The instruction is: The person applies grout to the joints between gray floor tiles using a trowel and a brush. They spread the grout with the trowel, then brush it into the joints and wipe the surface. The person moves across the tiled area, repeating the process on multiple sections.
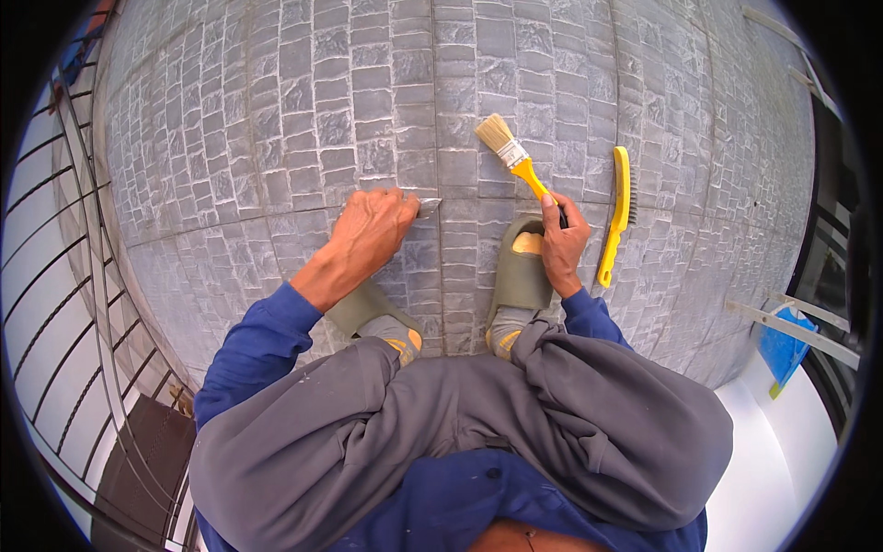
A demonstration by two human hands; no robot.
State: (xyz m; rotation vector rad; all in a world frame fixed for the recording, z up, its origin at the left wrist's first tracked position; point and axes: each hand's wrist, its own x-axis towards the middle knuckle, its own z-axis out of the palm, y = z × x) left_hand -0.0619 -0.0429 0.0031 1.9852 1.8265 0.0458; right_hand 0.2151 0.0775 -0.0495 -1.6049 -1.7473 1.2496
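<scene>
The left hand [372, 225] is closed, knuckles up, around a tool of which only a short pointed metal blade [428, 208] shows; its handle is hidden under the fingers. The blade points to the right and slightly away from the person, its tip at or just beside the place where a long joint [435, 120] in the tiled floor [368, 83] meets a crosswise one. Whether the tip touches the floor cannot be told. This relation of tip to joint seems to matter most: the joint runs away from the person, so the blade lies across it, and the left hand is the nearer of the two hands.

The right hand [564, 239] grips a paintbrush [512, 154] by its handle, bristles forward and slanting left, toward the same joint but apart from it. Just to the right of that hand a yellow wire brush [618, 216] lies on the floor, its long axis running roughly away from the person, wires facing right.

The slippers [522, 276] bound the near side, one on each side of the joint. Ahead of both hands the tiles run on to the upper rim of the view. A metal railing [65, 110] edges the far left; a white ledge [754, 451] and a blue dustpan [785, 348] stand at the right, well apart from the hands.
</scene>
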